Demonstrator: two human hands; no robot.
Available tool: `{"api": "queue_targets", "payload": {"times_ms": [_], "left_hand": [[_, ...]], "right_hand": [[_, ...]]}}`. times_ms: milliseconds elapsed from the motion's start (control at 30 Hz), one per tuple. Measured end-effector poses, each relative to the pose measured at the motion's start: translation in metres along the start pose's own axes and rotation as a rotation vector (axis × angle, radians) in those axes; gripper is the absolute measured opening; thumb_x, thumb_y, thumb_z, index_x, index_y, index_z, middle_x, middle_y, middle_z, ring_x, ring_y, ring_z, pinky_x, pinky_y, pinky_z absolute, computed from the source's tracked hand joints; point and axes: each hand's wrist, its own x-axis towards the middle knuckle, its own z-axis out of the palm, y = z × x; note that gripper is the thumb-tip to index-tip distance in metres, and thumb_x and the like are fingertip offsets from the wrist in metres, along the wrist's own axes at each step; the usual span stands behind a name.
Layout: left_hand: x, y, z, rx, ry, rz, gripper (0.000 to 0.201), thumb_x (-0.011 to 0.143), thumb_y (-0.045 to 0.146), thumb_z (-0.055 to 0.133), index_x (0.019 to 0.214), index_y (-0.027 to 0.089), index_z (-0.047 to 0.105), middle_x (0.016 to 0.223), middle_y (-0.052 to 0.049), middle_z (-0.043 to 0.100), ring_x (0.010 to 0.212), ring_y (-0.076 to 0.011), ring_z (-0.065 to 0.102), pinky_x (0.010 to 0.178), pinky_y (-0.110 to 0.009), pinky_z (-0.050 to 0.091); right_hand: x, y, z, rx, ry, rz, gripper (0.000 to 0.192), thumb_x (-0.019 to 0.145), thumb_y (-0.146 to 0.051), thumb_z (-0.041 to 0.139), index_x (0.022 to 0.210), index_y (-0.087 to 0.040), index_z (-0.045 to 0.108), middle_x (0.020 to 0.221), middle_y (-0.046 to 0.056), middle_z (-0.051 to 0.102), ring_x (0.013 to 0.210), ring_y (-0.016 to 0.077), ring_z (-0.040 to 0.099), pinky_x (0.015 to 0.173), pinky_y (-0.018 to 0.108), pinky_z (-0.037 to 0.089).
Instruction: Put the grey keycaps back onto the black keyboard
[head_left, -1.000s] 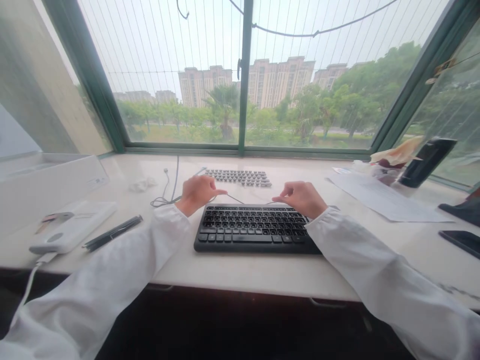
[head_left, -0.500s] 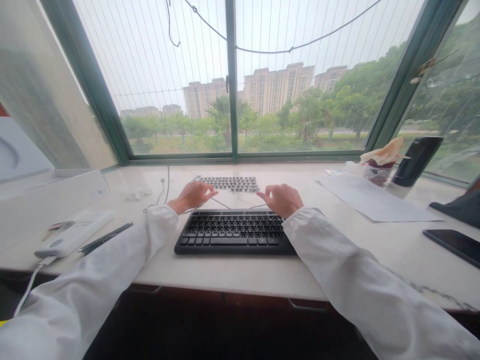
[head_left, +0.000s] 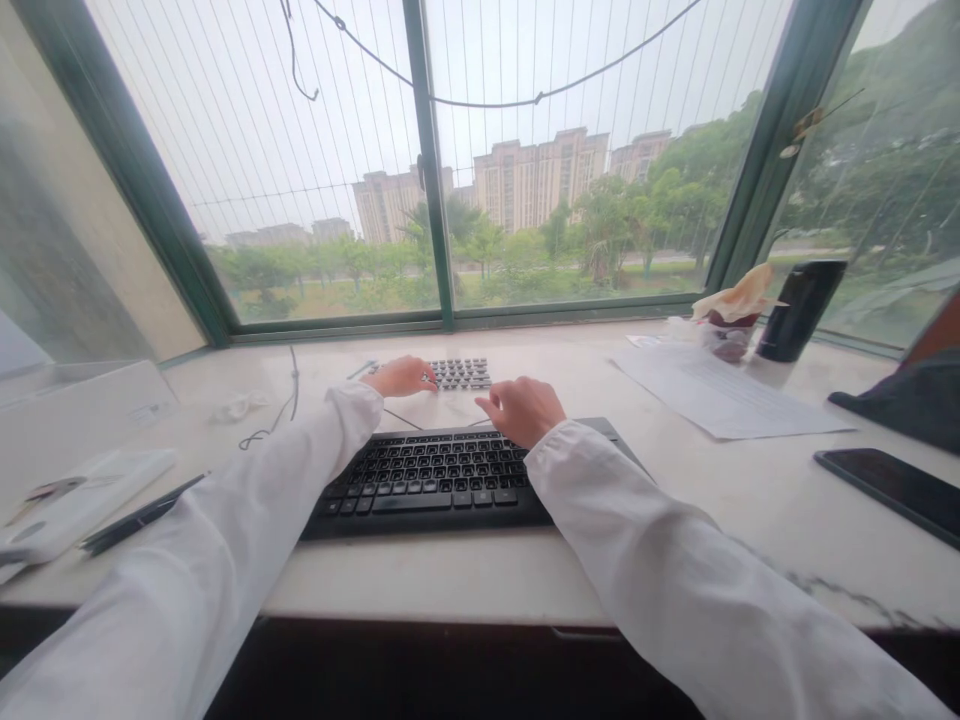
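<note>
A black keyboard lies on the pale sill in front of me. Behind it sits a flat block of loose grey keycaps. My left hand reaches over the keyboard's back edge, and its curled fingertips touch the left end of the keycaps. My right hand hovers over the keyboard's back right, fingers pinched together and pointing left. A thin dark wire runs along the sill behind the keyboard and up to those fingers. Both arms are in white sleeves.
A black pen and a white device lie at left, a thin cable behind them. At right are a paper sheet, a dark cup, a crumpled wrapper and a black phone. Window glass stands behind.
My view has swung right and down. My left hand has let go of the wire and reached forward to the keycaps. My right hand has stayed near the keyboard's back edge.
</note>
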Motion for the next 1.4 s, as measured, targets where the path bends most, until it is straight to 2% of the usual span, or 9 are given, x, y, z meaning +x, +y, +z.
{"api": "queue_targets", "payload": {"times_ms": [167, 267, 333, 467, 533, 633, 733, 1000, 1400], "left_hand": [[-0.005, 0.004, -0.011, -0.038, 0.045, 0.036, 0.033, 0.074, 0.051, 0.065, 0.087, 0.023, 0.077, 0.075, -0.002, 0.069, 0.068, -0.0138, 0.058, 0.063, -0.023, 0.037], [-0.025, 0.014, -0.030, -0.092, 0.075, 0.080, 0.035, 0.074, 0.052, 0.065, 0.090, 0.022, 0.076, 0.069, 0.000, 0.065, 0.061, -0.0111, 0.051, 0.058, -0.022, 0.033], [-0.045, 0.027, -0.043, -0.217, 0.075, 0.170, 0.037, 0.075, 0.053, 0.066, 0.089, 0.020, 0.076, 0.062, 0.001, 0.059, 0.055, -0.0097, 0.043, 0.053, -0.023, 0.027], [-0.091, 0.059, -0.060, -0.378, -0.031, 0.266, 0.040, 0.076, 0.057, 0.065, 0.087, 0.021, 0.075, 0.051, 0.006, 0.034, 0.049, -0.0084, 0.025, 0.050, -0.025, 0.018], [-0.108, 0.072, -0.061, -0.432, -0.126, 0.298, 0.040, 0.074, 0.059, 0.067, 0.084, 0.021, 0.075, 0.052, 0.007, 0.029, 0.048, -0.0082, 0.024, 0.049, -0.026, 0.017], [-0.123, 0.082, -0.058, -0.506, -0.244, 0.345, 0.040, 0.073, 0.058, 0.068, 0.079, 0.019, 0.074, 0.052, 0.006, 0.031, 0.048, -0.0081, 0.027, 0.048, -0.026, 0.018], [-0.127, 0.084, -0.054, -0.559, -0.292, 0.376, 0.038, 0.073, 0.056, 0.070, 0.080, 0.019, 0.074, 0.052, 0.006, 0.031, 0.048, -0.0079, 0.025, 0.048, -0.026, 0.016], [-0.128, 0.085, -0.049, -0.550, -0.291, 0.403, 0.037, 0.075, 0.055, 0.068, 0.080, 0.019, 0.076, 0.052, 0.005, 0.034, 0.049, -0.0077, 0.025, 0.048, -0.027, 0.014], [-0.130, 0.088, -0.046, -0.487, -0.222, 0.417, 0.030, 0.075, 0.049, 0.069, 0.083, 0.021, 0.079, 0.050, 0.005, 0.036, 0.048, -0.0071, 0.024, 0.048, -0.027, 0.015]], "right_hand": [[-0.001, 0.000, -0.003, 0.056, 0.006, -0.039, 0.046, 0.094, -0.047, 0.042, 0.077, -0.017, 0.072, 0.073, 0.011, 0.070, 0.064, 0.0189, 0.062, 0.060, 0.029, 0.040], [0.000, 0.001, -0.003, 0.121, 0.014, -0.016, 0.044, 0.091, -0.050, 0.047, 0.074, -0.018, 0.071, 0.073, 0.009, 0.070, 0.066, 0.0182, 0.060, 0.061, 0.029, 0.038], [0.001, 0.001, -0.004, 0.208, 0.000, -0.008, 0.042, 0.088, -0.052, 0.051, 0.073, -0.019, 0.072, 0.074, 0.007, 0.069, 0.067, 0.0173, 0.058, 0.061, 0.028, 0.037], [0.003, 0.000, -0.010, 0.442, -0.119, -0.095, 0.044, 0.085, -0.056, 0.053, 0.074, -0.020, 0.075, 0.062, 0.002, 0.059, 0.059, 0.0123, 0.049, 0.057, 0.026, 0.031], [0.002, -0.001, -0.013, 0.505, -0.216, -0.155, 0.045, 0.084, -0.058, 0.054, 0.076, -0.019, 0.075, 0.055, -0.002, 0.050, 0.054, 0.0103, 0.042, 0.054, 0.025, 0.027], [-0.001, -0.005, -0.016, 0.535, -0.362, -0.229, 0.044, 0.080, -0.058, 0.058, 0.080, -0.017, 0.075, 0.053, -0.004, 0.043, 0.053, 0.0090, 0.036, 0.053, 0.025, 0.023], [-0.004, -0.011, -0.015, 0.544, -0.454, -0.267, 0.044, 0.079, -0.058, 0.060, 0.085, -0.016, 0.074, 0.055, -0.005, 0.042, 0.055, 0.0091, 0.036, 0.053, 0.025, 0.023], [-0.007, -0.017, -0.014, 0.538, -0.579, -0.321, 0.045, 0.078, -0.060, 0.060, 0.085, -0.017, 0.073, 0.060, -0.004, 0.047, 0.058, 0.0094, 0.038, 0.054, 0.025, 0.025], [-0.012, -0.021, -0.019, 0.445, -0.541, -0.338, 0.037, 0.078, -0.054, 0.063, 0.090, -0.021, 0.076, 0.054, -0.006, 0.037, 0.051, 0.0073, 0.032, 0.050, 0.025, 0.019]]}}
